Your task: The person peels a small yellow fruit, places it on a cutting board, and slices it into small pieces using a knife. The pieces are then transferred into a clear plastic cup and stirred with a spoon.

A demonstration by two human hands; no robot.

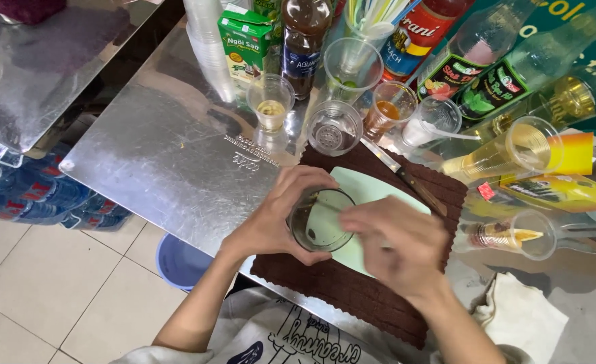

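Note:
My left hand (281,216) is wrapped around a clear cup (319,222) with a little dark liquid at its bottom, held over a pale green cutting board (372,192). My right hand (399,243) is blurred, hovering at the cup's right rim with fingers curled; whether it holds anything I cannot see. The board lies on a dark brown cloth (352,290). A knife (406,178) rests along the board's far edge.
On the metal counter (170,148) stand several plastic cups, syrup bottles, a green carton (244,40), a stack of cups (207,40) and straws. Tipped cups lie at right. A white rag (520,317) sits at the near right. A blue bucket (180,263) is on the tiled floor.

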